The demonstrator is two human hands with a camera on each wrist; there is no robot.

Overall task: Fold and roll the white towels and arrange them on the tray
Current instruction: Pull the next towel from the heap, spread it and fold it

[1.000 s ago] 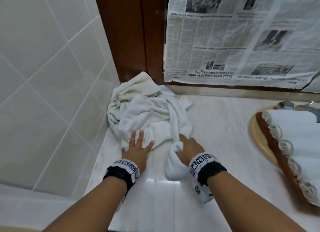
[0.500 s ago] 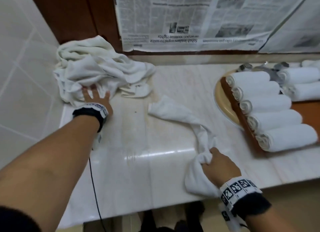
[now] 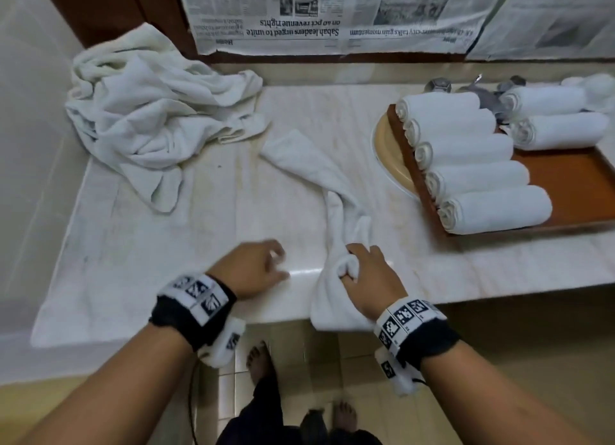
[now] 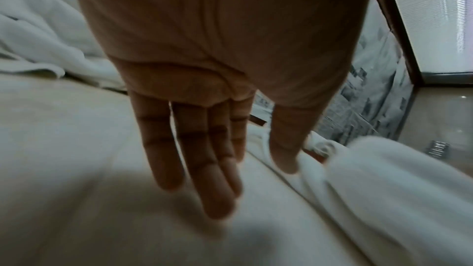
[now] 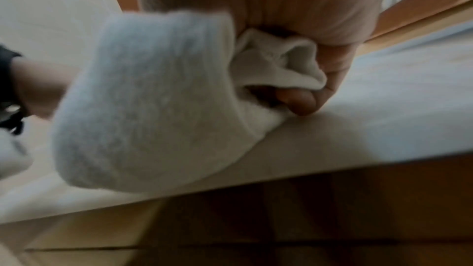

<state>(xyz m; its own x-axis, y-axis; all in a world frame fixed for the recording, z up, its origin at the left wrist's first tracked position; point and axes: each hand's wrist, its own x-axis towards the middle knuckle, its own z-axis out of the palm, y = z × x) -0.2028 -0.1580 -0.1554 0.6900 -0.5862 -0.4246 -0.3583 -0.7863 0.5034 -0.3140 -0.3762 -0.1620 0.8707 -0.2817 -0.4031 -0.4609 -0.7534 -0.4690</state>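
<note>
While the right hand (image 3: 362, 275) is gripping 1 bunched white towel (image 3: 336, 208) at the table (image 3: 206, 231) front edge, the left hand (image 3: 256, 268) is hovering beside it, fingers loose, holding nothing. 7 rolled towels (image 3: 472, 155) sitting on the wooden tray (image 3: 572, 175); unfolded pile (image 3: 149, 112) back-left remaining.

Counts on my counter, from the head view.

I count seven rolled towels (image 3: 466, 148) on one tray (image 3: 572, 175): five in the near row, two behind, with a blurred white shape at the far right edge that I cannot tell. One loose towel (image 3: 332, 191) is gripped in my right hand (image 3: 369, 278); my left hand (image 3: 253, 268) holds none. One crumpled heap (image 3: 149, 112), its towels too tangled to count. One plate (image 3: 389, 155). Two bare feet (image 3: 259, 361) below.
</note>
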